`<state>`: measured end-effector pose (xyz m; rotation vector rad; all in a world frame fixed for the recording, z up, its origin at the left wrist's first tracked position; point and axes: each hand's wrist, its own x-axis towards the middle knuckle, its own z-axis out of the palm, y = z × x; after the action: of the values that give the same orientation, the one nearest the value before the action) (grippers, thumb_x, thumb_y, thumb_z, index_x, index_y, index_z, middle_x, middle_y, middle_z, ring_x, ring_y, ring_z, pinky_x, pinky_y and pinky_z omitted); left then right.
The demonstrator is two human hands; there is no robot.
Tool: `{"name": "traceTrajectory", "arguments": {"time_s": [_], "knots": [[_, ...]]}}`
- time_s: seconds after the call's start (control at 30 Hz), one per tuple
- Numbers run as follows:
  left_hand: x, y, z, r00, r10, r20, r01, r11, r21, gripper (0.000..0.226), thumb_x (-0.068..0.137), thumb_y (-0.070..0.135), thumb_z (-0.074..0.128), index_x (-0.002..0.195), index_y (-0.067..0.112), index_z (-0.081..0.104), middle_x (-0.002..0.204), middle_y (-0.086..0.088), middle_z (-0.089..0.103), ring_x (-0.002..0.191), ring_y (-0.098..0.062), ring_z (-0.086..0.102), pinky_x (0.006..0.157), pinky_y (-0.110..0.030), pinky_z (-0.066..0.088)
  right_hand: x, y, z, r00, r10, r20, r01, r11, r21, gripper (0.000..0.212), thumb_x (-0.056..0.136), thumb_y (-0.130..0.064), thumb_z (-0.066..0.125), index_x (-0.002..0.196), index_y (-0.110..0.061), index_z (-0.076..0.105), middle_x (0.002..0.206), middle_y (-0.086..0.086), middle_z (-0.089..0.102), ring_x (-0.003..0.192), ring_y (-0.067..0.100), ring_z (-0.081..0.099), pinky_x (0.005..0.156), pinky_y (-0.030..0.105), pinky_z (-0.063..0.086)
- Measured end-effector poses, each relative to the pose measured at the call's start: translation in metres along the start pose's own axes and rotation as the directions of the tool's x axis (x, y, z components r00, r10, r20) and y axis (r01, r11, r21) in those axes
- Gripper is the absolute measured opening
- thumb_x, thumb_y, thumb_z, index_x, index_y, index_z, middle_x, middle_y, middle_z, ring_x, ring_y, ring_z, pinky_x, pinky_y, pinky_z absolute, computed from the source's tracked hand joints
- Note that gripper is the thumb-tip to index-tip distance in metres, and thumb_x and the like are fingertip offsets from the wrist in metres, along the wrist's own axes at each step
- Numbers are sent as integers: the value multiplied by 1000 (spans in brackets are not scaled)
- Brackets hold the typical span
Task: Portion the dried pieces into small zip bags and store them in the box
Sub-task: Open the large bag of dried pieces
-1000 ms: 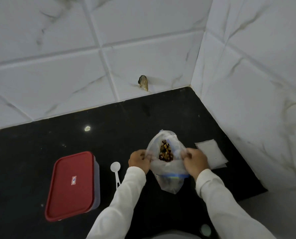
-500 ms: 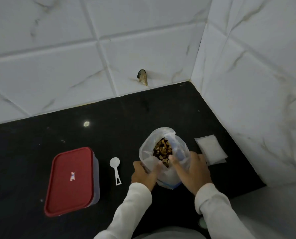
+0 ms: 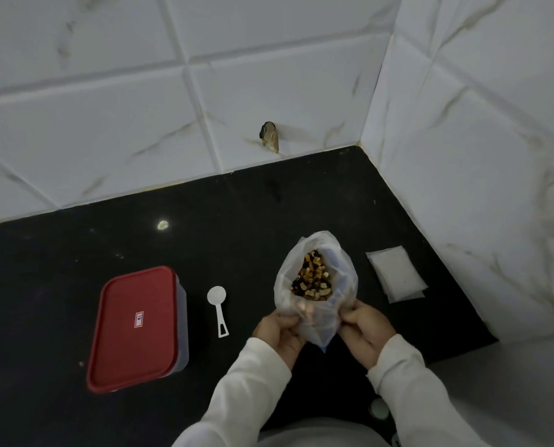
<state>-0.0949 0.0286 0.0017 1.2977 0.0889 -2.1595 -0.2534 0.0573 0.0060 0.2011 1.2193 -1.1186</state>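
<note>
- The thin clear bag (image 3: 314, 304) of dried pieces (image 3: 312, 280) stands on the black surface (image 3: 237, 221) just in front of the person, its mouth gaping upward.
- The left hand (image 3: 279, 333) and the right hand (image 3: 366, 333) flank it low down. The fingers (image 3: 353, 314) on both sides are curled into the film, grasping it.
- That film looks soft, floppy and a little slick. I'd guess the load is light but loose, so the bag would slump and spill if released. It is best held low at the sides or by the rim, without squeezing the brittle-looking bits.
- A white scoop (image 3: 219, 309) lies just left of the bag, and flat small zip bags (image 3: 396, 274) are stacked to its right. They look flimsy, so one would need peeling off the top.
- The box (image 3: 137, 327), with its red lid on, sits farther left and looks rigid enough to lift by its edges.
- This is a dim corner with white marbled tile walls (image 3: 108, 108), and one tile is chipped (image 3: 269, 137).
</note>
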Motion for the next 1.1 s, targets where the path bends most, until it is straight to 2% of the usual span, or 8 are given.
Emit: {"name": "traceTrajectory", "arguments": {"time_s": [0.07,0.2,0.3,0.43,0.53,0.6,0.87,1.1], "knots": [[5,-5,3,1000,4,8,-3,994,-110,36,81,-15,41,111,-6,60,89,-26,73,93,-40,66,77,-49,58,2,7,7,998,26,48,-31,994,101,47,90,18,25,131,10,46,99,27,59,88,35,59,98,46,46],[18,-10,10,991,1,-136,-23,987,-156,36,96,6,32,119,-3,60,104,-23,69,102,-39,59,87,-47,52,10,20,18,998,32,61,-45,974,221,59,64,19,53,122,10,50,94,21,56,83,33,57,60,40,60],[24,-3,10,971,61,-230,-47,997,65,35,94,2,40,122,1,59,113,-19,64,110,-37,58,101,-48,46,13,16,12,999,30,-18,-27,983,181,58,67,17,37,120,3,56,110,22,59,100,38,59,79,49,56],[12,4,-4,926,247,-285,-50,829,557,16,97,12,53,110,21,55,122,-10,57,107,-29,58,88,-45,55,4,-3,10,951,-80,-298,19,979,-202,15,94,-13,55,108,-15,61,95,12,59,86,27,58,78,41,50],[-10,-4,-14,922,318,-221,-88,728,679,16,97,35,59,109,25,53,113,-3,59,99,-22,60,78,-39,54,-13,4,4,947,-227,-225,42,787,-616,35,87,-52,62,106,-24,54,98,-3,57,89,16,56,77,35,46],[-13,-14,-17,951,283,-124,-106,675,730,26,93,34,66,113,20,57,106,-5,66,89,-20,67,66,-33,55,-18,18,-2,967,-227,-112,105,761,-641,53,76,-56,72,116,-30,50,106,-6,60,96,16,59,80,36,51],[4,-16,-8,956,262,-130,-149,821,551,25,82,-13,69,97,6,71,85,-13,76,81,-29,74,68,-32,61,1,11,2,995,-16,-96,-8,972,-235,25,86,-9,66,111,-12,65,110,15,68,101,30,65,94,43,51],[-1,-9,11,963,263,-60,-251,956,154,41,80,-23,50,98,6,72,85,-12,76,74,-24,74,59,-28,58,8,10,10,1000,-2,-13,6,959,285,53,81,19,35,131,6,49,118,28,60,101,39,61,76,47,58]]}}
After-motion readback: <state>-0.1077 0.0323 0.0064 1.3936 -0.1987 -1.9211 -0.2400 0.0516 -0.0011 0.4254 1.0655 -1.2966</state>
